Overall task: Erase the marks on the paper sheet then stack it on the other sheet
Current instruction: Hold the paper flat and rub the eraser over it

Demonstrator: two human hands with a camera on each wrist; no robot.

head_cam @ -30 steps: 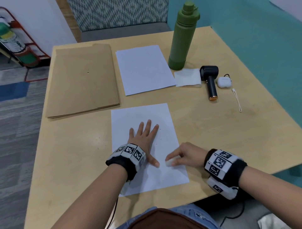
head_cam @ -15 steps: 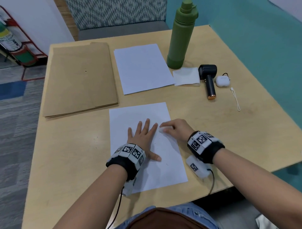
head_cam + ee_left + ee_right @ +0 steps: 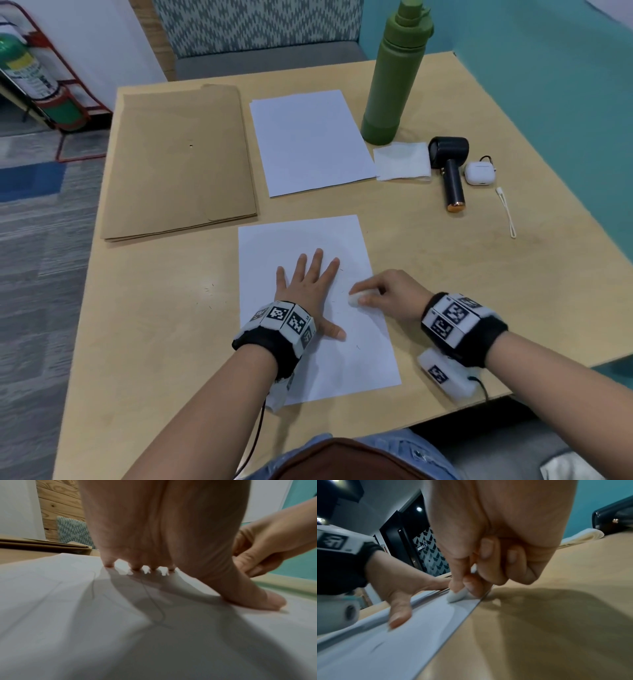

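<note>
Left hand point(image 3: 306, 287) is spread flat, fingers straight, pressing the near paper sheet point(image 3: 346, 370) to the worktop point(image 3: 164, 325). Right hand point(image 3: 394, 294) pinches a white eraser point(image 3: 354, 298) between thumb and fingertips, its tip touching the sheet close to the right edge. Faint pencil marks point(image 3: 154, 601) show under the left palm in the left wrist view, blurred. The other sheet point(image 3: 310, 144) lies farther back, beside a green bottle point(image 3: 394, 75). No readable writing; wristbands point(image 3: 452, 317) carry only coded squares.
</note>
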